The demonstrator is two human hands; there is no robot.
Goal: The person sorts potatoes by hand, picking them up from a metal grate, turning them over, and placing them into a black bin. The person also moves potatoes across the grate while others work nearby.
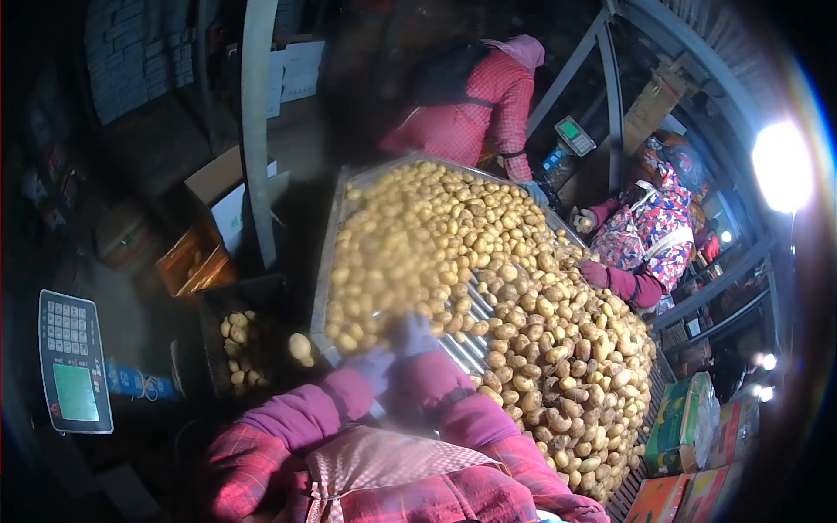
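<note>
Both hands at the near edge, potatoes just beyond

We have our left hand [372, 364] and right hand [415, 336] close together at the near side of the metal sorting table [326, 261]. The pale potatoes [366, 301] lie straight ahead of our fingers and a little to the left, a loose heap with no single long axis. The right hand reaches slightly farther in and is nearer the heap — the left sits lower, by the rim. The browner potatoes [558, 349] are off to our right, past bare metal slats [466, 353]. A small loose cluster of potato [301, 346] shows outside the rim, left of our left hand, beside a dark crate [253, 286].

Both hands are smeared by blur, so we cannot tell whether the fingers are spread, pressed together or pinching anything; nor can we make out whether either touches a potato. A hazy patch softens the pale heap ahead, and shadow swallows much of the crate. Across the table, one person [501, 87] bends with a hand partly hidden at the far rim — another, in a patterned jacket [667, 231], has both hands by the heap
</note>
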